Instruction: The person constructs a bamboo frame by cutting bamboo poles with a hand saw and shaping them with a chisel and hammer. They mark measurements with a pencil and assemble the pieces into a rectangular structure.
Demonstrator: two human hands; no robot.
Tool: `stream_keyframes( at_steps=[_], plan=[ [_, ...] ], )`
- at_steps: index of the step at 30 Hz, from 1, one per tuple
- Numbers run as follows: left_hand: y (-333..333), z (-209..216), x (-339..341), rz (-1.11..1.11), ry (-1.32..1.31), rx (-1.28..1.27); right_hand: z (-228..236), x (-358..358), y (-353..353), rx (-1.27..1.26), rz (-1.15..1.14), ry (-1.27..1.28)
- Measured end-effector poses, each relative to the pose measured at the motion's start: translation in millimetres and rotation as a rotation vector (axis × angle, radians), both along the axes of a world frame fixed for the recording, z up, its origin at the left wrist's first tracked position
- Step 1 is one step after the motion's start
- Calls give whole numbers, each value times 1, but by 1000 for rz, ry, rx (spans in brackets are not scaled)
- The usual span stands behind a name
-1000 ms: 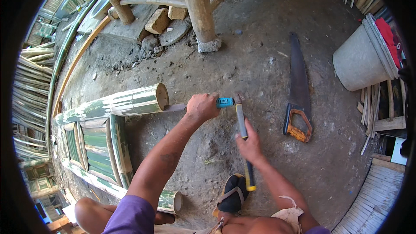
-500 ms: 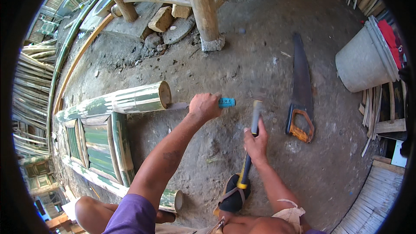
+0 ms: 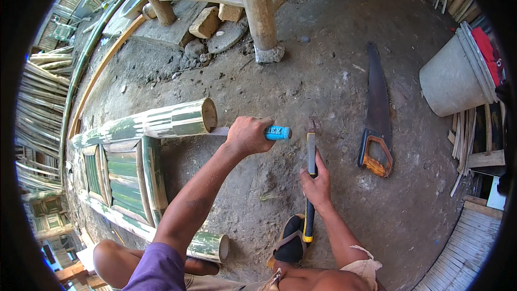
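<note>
My left hand [image 3: 250, 136] is wrapped round a chisel [image 3: 279, 133] with a blue handle. Its flat blade reaches left to the cut end of a thick bamboo pole [image 3: 151, 121]; whether the tip touches the wall or sits inside is unclear. In my right hand [image 3: 316, 183] is a hammer [image 3: 311, 153] with a grey, black and yellow handle, gripped around its middle. The hammer's head is just right of the chisel's butt, with a small gap between them. The pole forms the far side of a bamboo frame [image 3: 155, 172] with green slats, lying at my left.
A handsaw [image 3: 377, 97] with an orange-edged handle lies on the dirt floor at right. Beyond it stands a grey bucket [image 3: 452, 78] by wood scraps. Wooden posts [image 3: 258, 11] and blocks [image 3: 204, 22] are at the far side. My sandalled foot [image 3: 291, 240] is below the hammer.
The hammer, blurred by motion before, now shows sharply, its head a little further left and nearer the chisel's butt. My left hand keeps its grip on the chisel. The view has shifted slightly.
</note>
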State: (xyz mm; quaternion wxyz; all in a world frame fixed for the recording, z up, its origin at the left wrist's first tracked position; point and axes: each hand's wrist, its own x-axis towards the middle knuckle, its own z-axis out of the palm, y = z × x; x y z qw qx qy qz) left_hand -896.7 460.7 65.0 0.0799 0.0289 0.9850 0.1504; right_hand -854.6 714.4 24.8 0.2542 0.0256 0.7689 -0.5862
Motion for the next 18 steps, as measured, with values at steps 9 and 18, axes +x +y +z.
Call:
stream_keyframes(
  at_steps=[9,18],
  plan=[
    [19,-28,-7,-145,-397,-123,-8,-17,5,-5,-98,90],
    [13,-6,9,-289,-447,-171,8,-54,23,-16,-193,121]
  ],
)
